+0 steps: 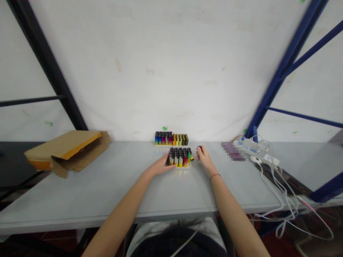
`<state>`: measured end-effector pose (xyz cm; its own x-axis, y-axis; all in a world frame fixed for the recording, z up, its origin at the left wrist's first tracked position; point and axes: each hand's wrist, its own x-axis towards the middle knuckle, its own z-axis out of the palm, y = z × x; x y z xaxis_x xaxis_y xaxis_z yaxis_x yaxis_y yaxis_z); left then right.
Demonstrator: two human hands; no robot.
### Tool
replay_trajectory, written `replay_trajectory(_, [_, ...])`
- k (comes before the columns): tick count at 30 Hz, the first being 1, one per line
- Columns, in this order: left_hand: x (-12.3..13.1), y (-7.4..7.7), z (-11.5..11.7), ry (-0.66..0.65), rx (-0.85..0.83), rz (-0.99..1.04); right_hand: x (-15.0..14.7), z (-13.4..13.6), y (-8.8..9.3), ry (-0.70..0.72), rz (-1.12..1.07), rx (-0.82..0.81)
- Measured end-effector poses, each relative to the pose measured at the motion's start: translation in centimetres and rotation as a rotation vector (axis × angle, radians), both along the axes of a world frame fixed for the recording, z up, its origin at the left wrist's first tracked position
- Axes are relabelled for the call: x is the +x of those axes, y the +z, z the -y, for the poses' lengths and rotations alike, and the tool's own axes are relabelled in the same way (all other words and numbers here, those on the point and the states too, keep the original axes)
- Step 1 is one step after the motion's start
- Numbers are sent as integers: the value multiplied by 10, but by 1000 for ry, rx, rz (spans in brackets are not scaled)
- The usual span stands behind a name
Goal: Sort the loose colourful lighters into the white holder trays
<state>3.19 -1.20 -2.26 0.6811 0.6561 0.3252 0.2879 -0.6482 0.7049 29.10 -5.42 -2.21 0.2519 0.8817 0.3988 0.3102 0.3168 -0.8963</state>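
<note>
1. The left hand [160, 166] is open, not closed: its fingers lie flat against the left end of a block of upright disposable lighters [179, 157]. Placed like this, it seems to steady the block from the side rather than lift it.
2. The right hand [205, 159] sits just right of the block and apart from it, its fingers curled shut round a dark-topped object [199, 147]. Too little shows to tell for sure, though it may be a lighter.
3. Between the two hands, the lighters stand in tight rows, caps up, on a pale base [184, 166]. The close packing and the base appear to be what keep them upright. A small yellow piece [192, 158] shows at the block's right end, nearest the right hand.
4. Straight ahead of both hands, a second set of lighters [171, 138] stands in a long row on a white strip, its colours running in order. That order looks deliberate.
5. Well left of the left hand, an opened cardboard mailer [64, 151] lies on the grey table [187, 200], partly over its edge.
6. Past the right hand lie a pixelated, unreadable item [232, 151] and a white power strip [248, 145] — its white cables [270, 178] trail off the table, out of the way of both hands.
</note>
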Motion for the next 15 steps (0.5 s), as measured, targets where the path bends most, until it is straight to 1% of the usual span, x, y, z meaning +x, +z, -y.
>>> replay_trajectory(5, [-1, 0, 0, 13, -3, -4, -5, 1, 6, 36, -191, 6])
replay_trajectory(8, [-1, 1, 1, 6, 0, 4, -5, 0, 7, 65, -361, -37])
replay_trajectory(10, [0, 2, 2, -4, 1, 13, -5, 0, 8, 85, -502, -101])
replay_trajectory(12, [0, 1, 1, -9, 3, 23, -4, 0, 10, 94, -594, -194])
replay_trajectory(13, [0, 1, 1, -9, 5, 26, -4, 0, 10, 83, -615, -240])
replay_trajectory(15, [0, -1, 0, -4, 8, 24, -3, 0, 11, 6, -613, -312])
